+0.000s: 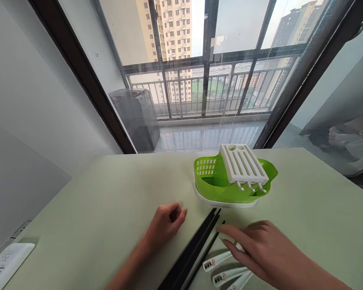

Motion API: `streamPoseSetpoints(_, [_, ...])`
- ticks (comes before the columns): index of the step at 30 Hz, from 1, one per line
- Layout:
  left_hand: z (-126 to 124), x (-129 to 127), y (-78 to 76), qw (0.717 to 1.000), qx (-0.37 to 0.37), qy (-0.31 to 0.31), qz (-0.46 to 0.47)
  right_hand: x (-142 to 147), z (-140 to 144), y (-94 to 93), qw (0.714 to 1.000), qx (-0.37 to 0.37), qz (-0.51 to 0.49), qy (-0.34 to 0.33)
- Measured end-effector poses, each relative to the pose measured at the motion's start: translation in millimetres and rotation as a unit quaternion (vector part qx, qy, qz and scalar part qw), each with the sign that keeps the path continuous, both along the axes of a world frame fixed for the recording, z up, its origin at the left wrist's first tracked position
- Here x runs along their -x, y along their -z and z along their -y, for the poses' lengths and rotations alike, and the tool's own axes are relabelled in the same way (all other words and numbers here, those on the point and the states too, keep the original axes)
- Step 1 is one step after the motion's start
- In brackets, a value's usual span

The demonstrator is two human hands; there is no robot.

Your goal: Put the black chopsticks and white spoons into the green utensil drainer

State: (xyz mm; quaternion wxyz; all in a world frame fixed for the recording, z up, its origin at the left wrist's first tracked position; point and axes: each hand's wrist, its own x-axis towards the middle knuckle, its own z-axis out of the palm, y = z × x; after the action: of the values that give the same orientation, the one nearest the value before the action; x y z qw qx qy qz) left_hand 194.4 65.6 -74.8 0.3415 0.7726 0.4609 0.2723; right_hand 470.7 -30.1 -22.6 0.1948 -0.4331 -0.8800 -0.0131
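Leftmost, a white paper card (6,264) lay at the edge of the pale green table (109,193). Next, the left hand (166,221) rested loosely curled, pinching nothing. Slim black chopsticks (196,247) lay bunched beside it. The right hand (260,245), fingers spread flat, covered glossy white spoons (218,264); sliding one free before pinching seemed wise. Behind stood a green slotted plastic drainer (220,185) with its ribbed white lid (243,163).
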Motion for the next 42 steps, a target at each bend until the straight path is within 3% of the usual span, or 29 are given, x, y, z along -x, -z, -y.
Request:
streamPoseSetpoints(6, [1.1,-0.6,-8.5,0.994,0.077,-0.041,0.069,29.6,-28.2,3.1,0.986,0.038,0.161,-0.021])
streamPoseSetpoints(14, [3.1,-0.4,-8.5,0.991,0.101,-0.046,0.082,41.4,-48.4,4.9,0.962,0.072,0.238,-0.112])
streamPoseSetpoints(23, [2.3,-0.4,-3.4,0.99,0.106,-0.046,0.086,45.4,-59.7,1.2,0.958,0.066,0.24,-0.144])
streamPoseSetpoints(29, [2.5,-0.1,-2.0,0.992,0.09,-0.041,0.078,51.3,-65.5,9.2,0.957,0.04,0.233,-0.168])
streamPoseSetpoints(42, [2.1,2.4,-3.8,0.993,0.096,-0.036,0.065,65.6,-69.8,3.4,0.946,0.063,0.253,-0.193])
